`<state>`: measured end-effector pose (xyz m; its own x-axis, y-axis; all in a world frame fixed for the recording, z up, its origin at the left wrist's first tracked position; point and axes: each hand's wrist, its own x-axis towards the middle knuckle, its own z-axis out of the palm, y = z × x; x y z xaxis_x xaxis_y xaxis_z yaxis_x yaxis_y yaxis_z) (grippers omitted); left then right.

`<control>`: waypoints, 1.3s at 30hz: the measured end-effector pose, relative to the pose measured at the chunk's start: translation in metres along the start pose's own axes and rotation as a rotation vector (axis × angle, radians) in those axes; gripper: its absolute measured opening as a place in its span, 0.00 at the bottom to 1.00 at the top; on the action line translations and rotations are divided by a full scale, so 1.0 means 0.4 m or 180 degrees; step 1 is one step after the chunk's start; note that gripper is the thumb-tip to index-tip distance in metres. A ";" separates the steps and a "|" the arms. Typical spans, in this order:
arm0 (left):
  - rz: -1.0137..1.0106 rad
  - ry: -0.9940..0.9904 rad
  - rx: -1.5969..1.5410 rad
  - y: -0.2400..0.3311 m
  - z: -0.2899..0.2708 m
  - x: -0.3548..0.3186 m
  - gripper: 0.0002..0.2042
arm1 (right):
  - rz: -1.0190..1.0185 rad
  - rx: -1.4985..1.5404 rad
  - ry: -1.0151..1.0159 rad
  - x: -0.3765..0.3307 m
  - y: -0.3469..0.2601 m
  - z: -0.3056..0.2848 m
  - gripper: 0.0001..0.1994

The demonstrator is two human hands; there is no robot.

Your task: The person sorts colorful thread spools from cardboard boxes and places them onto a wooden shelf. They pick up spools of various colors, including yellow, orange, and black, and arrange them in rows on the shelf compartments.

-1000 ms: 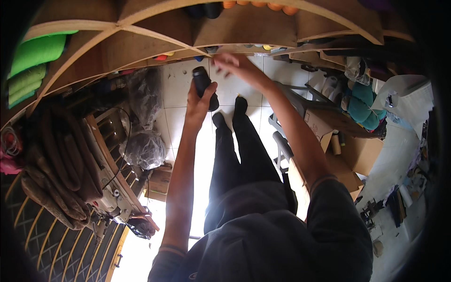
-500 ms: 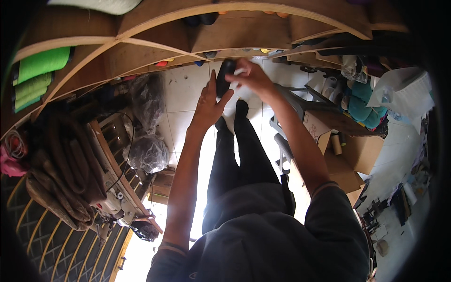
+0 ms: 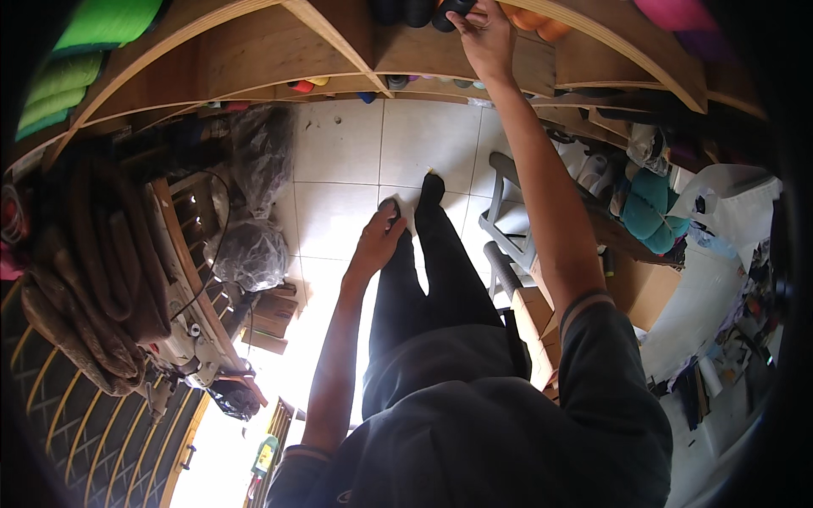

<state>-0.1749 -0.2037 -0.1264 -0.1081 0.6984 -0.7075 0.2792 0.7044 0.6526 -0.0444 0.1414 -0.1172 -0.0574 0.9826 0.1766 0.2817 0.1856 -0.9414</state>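
At the top of the view my right hand [image 3: 489,41] is raised to a wooden shelf compartment. Its fingers are closed on a black thread spool [image 3: 449,17], beside other black spools [image 3: 403,12]. Lower down, my left hand [image 3: 375,244] hangs in front of my legs, over one dark shoe. The thumb and fingers of that hand are slightly apart, and I see nothing between them.
Wooden shelf dividers [image 3: 334,38] curve across the top, with green spools [image 3: 106,25] at left and orange spools [image 3: 533,23] near my right hand. A sewing machine [image 3: 190,351] and brown cloth [image 3: 110,279] are at left. A grey stool [image 3: 512,207] and cardboard box [image 3: 648,292] stand at right.
My right hand has moved up to the shelf with the black thread spool, which was between both hands before. My left hand has dropped lower, away from it.
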 end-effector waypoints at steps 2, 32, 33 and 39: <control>-0.0096 -0.0027 -0.0045 -0.019 0.002 -0.021 0.26 | 0.0094 -0.0089 -0.0102 0.003 0.009 0.013 0.11; 0.0774 -0.0750 0.0609 -0.064 0.013 -0.040 0.17 | 0.0053 -0.1707 -0.0264 -0.529 0.087 -0.193 0.14; 0.0834 -0.0843 0.0672 -0.066 0.014 -0.040 0.17 | 0.0341 -0.1605 -0.0235 -0.577 0.074 -0.218 0.13; 0.1342 -0.1400 0.0992 -0.112 0.005 -0.035 0.09 | 0.1264 -0.0960 0.0375 -0.956 -0.007 -0.351 0.08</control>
<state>-0.1839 -0.2454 -0.1463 0.4495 0.7421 -0.4972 0.4811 0.2679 0.8347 0.1111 -0.2343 -0.1418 0.2136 0.9682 -0.1303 0.5248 -0.2262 -0.8206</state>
